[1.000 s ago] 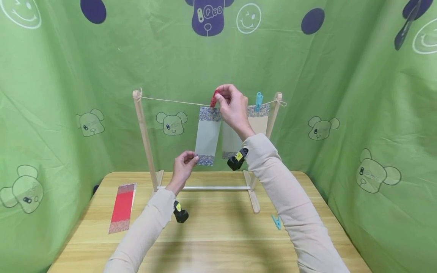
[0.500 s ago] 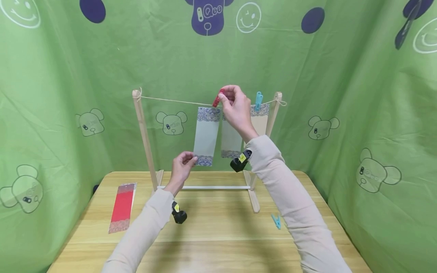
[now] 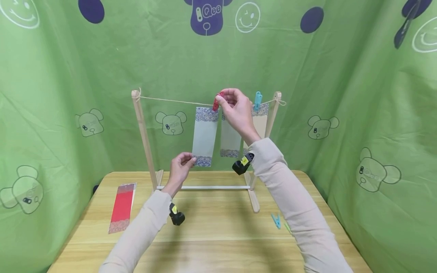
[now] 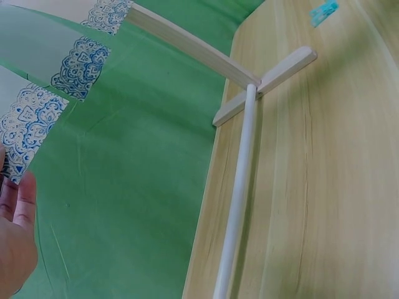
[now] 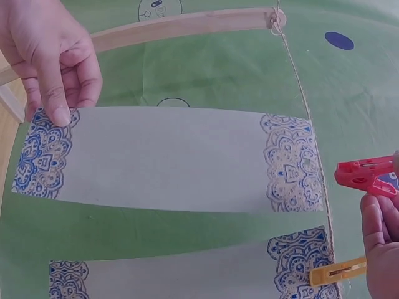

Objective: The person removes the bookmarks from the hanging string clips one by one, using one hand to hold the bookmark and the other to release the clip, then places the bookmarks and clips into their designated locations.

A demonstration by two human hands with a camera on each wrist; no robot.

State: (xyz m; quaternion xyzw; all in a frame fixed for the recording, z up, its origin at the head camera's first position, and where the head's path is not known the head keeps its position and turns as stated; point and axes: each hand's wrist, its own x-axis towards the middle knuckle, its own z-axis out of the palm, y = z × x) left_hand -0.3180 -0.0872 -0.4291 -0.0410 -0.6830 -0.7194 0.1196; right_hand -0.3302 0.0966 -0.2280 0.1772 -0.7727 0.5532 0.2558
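A pale bookmark-like card (image 3: 205,134) with blue lace-patterned ends hangs by the string (image 3: 177,101). My left hand (image 3: 179,167) pinches its lower left corner. With thumb and fingers, my right hand (image 3: 239,113) holds a red clothespin (image 5: 368,172) close to the card's upper right corner. In the right wrist view, the clothespin's tip stands a little apart from the string, and the card's top edge lies right along it. Beside it hangs a second similar card (image 3: 230,138), held by a yellow clothespin (image 5: 336,271) that is hidden in the head view.
A cream card (image 3: 260,121) hangs farther right under a blue clothespin (image 3: 258,101). The string spans two wooden posts (image 3: 143,136) joined by a white rod (image 3: 215,187). On the table (image 3: 205,250) lie a red card (image 3: 122,206), another blue clothespin (image 3: 276,221) and something green (image 3: 288,227) by the sleeve.
My right hand has moved the red clothespin right, then slightly down. My left hand and the card have shifted a little left. Something green has come into view beside the right sleeve.
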